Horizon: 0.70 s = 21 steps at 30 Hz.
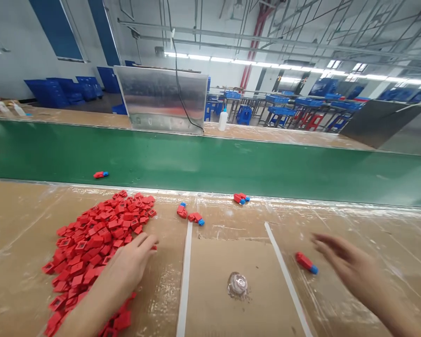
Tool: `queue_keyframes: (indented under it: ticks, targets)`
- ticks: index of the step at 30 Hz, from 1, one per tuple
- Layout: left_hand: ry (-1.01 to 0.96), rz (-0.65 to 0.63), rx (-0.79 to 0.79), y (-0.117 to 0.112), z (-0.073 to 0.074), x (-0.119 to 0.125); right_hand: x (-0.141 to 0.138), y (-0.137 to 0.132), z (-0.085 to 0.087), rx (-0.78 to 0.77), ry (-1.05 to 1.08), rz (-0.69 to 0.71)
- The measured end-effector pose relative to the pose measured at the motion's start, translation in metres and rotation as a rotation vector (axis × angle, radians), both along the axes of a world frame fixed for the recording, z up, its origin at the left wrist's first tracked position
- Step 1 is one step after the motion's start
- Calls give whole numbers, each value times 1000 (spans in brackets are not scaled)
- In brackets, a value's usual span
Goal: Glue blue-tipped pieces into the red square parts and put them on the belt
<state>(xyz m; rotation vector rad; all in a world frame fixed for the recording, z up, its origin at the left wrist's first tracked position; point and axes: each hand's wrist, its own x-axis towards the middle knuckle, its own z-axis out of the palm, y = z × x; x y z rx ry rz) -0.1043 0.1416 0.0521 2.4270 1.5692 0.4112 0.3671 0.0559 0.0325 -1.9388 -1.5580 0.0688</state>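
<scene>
My left hand reaches over the right side of a heap of small red plastic blocks, some with square holes. Its fingers are bent together, and a bit of one red block shows at the fingertips. My right hand is raised at the right, slightly blurred, with curved fingers apart from the thumb and nothing visible in them. Just left of it lies a red piece with a blue end. Between the hands, a clear, domed, round object sits on a cardboard sheet flanked by white strips.
More red-and-blue pieces lie at the bench's far edge, including one pair and a tilted piece. Beyond runs a green belt carrying another piece. A white bottle and metal panel stand behind it.
</scene>
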Motion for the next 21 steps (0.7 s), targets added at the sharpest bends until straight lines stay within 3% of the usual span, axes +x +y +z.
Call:
queue_keyframes:
  ticks: [2, 5, 9, 14, 21]
  targets:
    - [-172, -19, -7, -18, -4, 4, -22, 58, -7, -155, -97, 202]
    - [-345, 4, -52, -47, -14, 14, -67, 134, -20, -187, -200, 257]
    - [-515, 146, -169, -77, -29, 24, -102, 183, -31, -204, -355, 238]
    - [-686, 227, -327, -100, -42, 32, -95, 182, -26, -328, -477, 290]
    - [-977, 255, -514, -107, -51, 53, -82, 117, -14, -482, -544, 387]
